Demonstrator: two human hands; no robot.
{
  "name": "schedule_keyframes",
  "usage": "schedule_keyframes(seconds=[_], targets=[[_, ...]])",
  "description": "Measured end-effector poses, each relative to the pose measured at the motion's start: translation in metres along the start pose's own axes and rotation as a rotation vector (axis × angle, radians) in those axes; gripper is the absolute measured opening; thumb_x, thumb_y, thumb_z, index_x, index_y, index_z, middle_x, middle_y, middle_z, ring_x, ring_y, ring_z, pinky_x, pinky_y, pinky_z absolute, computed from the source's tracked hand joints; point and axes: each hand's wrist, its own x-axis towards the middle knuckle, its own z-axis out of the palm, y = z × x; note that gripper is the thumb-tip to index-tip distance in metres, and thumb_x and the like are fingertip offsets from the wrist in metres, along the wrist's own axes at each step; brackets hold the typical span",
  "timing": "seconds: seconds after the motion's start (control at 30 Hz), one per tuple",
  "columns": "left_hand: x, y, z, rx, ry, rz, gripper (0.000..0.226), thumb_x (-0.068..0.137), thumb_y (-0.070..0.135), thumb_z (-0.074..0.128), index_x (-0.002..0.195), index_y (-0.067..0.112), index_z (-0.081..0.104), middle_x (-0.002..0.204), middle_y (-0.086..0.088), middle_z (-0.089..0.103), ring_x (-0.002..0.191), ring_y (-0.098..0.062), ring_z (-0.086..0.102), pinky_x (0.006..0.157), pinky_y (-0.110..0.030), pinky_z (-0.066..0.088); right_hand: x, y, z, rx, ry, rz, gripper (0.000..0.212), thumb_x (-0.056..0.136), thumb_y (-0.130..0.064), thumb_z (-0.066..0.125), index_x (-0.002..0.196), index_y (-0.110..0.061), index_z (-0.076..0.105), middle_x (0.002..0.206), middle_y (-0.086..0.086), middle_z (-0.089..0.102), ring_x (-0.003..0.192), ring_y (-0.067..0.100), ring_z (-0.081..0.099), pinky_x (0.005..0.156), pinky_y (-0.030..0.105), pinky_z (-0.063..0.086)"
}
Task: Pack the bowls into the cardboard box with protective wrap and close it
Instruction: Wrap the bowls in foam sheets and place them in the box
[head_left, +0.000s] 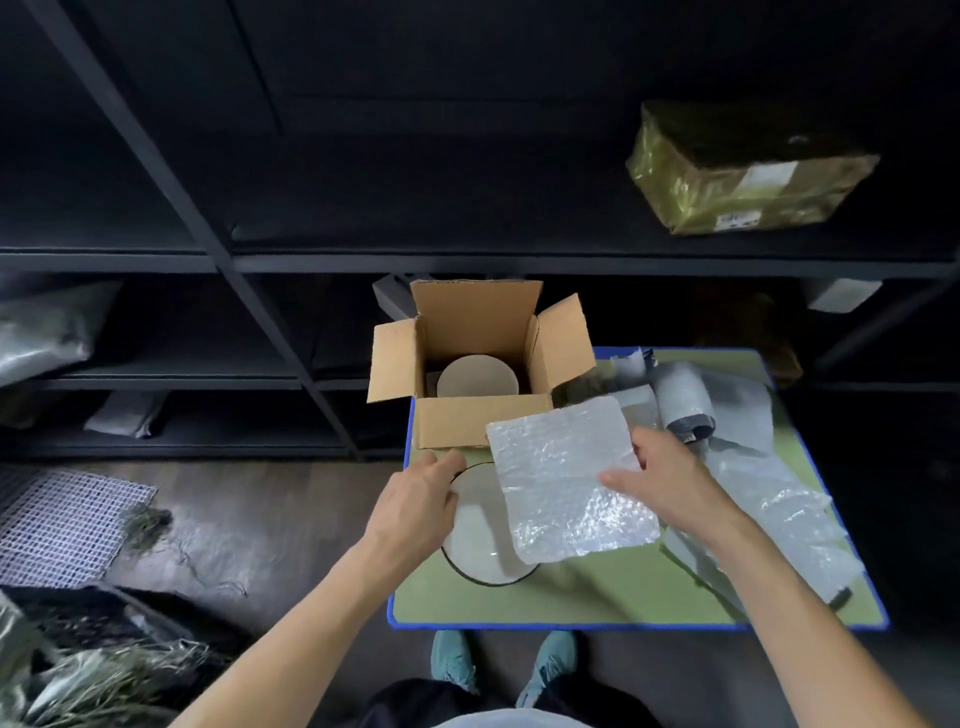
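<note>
**Box open: one bowl in, one out**

Green surface (597, 587) with blue edging is sitting over a dark wood floor (291, 519), with black shelving (218, 249) behind. Cardboard box (467, 421) is standing at its far left corner, flaps up, holding one bowl (478, 376). Second bowl (478, 540) is resting just in front of the box. Left grip (415, 499) is curling round its rim. Right grip (670, 478) is pinching a bubble wrap sheet (561, 478) by its right edge, over that bowl. Wrap roll (680, 400) is lying to the right.

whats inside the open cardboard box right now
One round pale bowl sits low inside the open brown cardboard box. The box's near wall hides the front of its floor, and whatever lies under the bowl cannot be seen.
</note>
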Motion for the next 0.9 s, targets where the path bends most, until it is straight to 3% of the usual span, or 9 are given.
schedule_keyframes(seconds=[0.07,0.13,0.23,0.37,0.53,0.63,0.7,0.8,0.9], targets=[[-0.001,0.001,-0.004,-0.003,0.008,0.034,0.029,0.091,0.011,0.05,0.117,0.022,0.054,0.089,-0.001,0.054,0.076,-0.03,0.057,0.069,-0.038,0.049,-0.004,-0.001,0.001,-0.01,0.057,0.036,0.006,0.089,-0.021,0.069,0.093,-0.021,0.065,0.089,0.003,0.071,0.082,0.021,0.069,0.07,0.034,0.052],[-0.004,0.004,-0.01,-0.006,0.016,0.057,0.026,0.091,0.012,0.049,0.115,0.023,0.052,0.085,0.0,0.058,0.075,-0.029,0.056,0.067,-0.037,0.049,-0.003,0.002,0.0,-0.01,0.13,0.09,0.013,0.089,-0.024,0.066,0.091,-0.012,0.061,0.09,0.014,0.067,0.08,0.03,0.066,0.065,0.034,0.046],[-0.011,0.006,-0.022,-0.035,0.026,0.056,0.017,0.093,0.012,0.047,0.107,0.022,0.047,0.081,0.001,0.063,0.072,-0.03,0.057,0.064,-0.038,0.047,-0.005,0.002,-0.006,0.032,0.205,0.132,0.009,0.091,-0.022,0.06,0.088,-0.014,0.058,0.083,0.01,0.062,0.073,0.032,0.061,0.062,0.035,0.045],[-0.018,0.008,-0.048,-0.227,-0.006,-0.058,0.014,0.095,0.019,0.048,0.101,0.031,0.048,0.091,0.008,0.068,0.056,-0.017,0.064,0.06,-0.035,0.055,-0.012,0.001,-0.01,0.083,0.289,0.096,0.006,0.092,-0.018,0.058,0.092,-0.018,0.064,0.091,0.016,0.058,0.081,0.038,0.061,0.062,0.032,0.043],[-0.023,0.014,-0.081,-0.487,-0.009,-0.152,0.014,0.095,0.016,0.054,0.101,0.028,0.059,0.092,0.008,0.068,0.056,-0.018,0.07,0.064,-0.043,0.061,-0.014,0.005,-0.006,0.077,0.342,0.146,0.024,0.089,-0.019,0.059,0.091,0.004,0.054,0.078,0.007,0.045,0.066,0.022,0.043,0.056,0.032,0.033],[-0.022,0.018,-0.095,-0.571,0.003,-0.147,0.019,0.095,0.012,0.056,0.104,0.027,0.063,0.087,0.005,0.07,0.056,-0.023,0.07,0.062,-0.042,0.061,-0.017,-0.004,0.001,0.117,0.292,0.131,0.013,0.089,-0.01,0.055,0.081,0.0,0.052,0.072,0.008,0.047,0.066,0.022,0.042,0.058,0.034,0.034],[-0.022,0.024,-0.1,-0.615,-0.003,-0.127,0.025,0.095,0.011,0.055,0.108,0.03,0.064,0.087,0.005,0.072,0.052,-0.025,0.068,0.058,-0.033,0.057,-0.019,-0.011,0.008,0.167,0.205,0.048,0.007,0.088,-0.008,0.057,0.082,-0.008,0.06,0.074,0.011,0.063,0.068,0.025,0.057,0.063,0.038,0.048],[-0.018,0.033,-0.101,-0.649,-0.005,-0.124,0.025,0.095,0.012,0.054,0.11,0.03,0.063,0.094,0.002,0.071,0.05,-0.024,0.067,0.055,-0.024,0.051,-0.021,-0.02,0.018,0.241,0.064,-0.034,0.012,0.082,-0.022,0.059,0.09,-0.018,0.068,0.084,0.005,0.072,0.082,0.028,0.067,0.072,0.035,0.049],[-0.016,0.041,-0.1,-0.641,0.001,-0.115,0.019,0.095,0.016,0.054,0.107,0.03,0.061,0.096,0.002,0.069,0.05,-0.022,0.067,0.058,-0.026,0.053,-0.021,-0.029,0.026,0.378,-0.022,-0.013,0.019,0.083,-0.02,0.06,0.1,-0.017,0.069,0.1,0.012,0.072,0.101,0.038,0.066,0.086,0.05,0.054]])
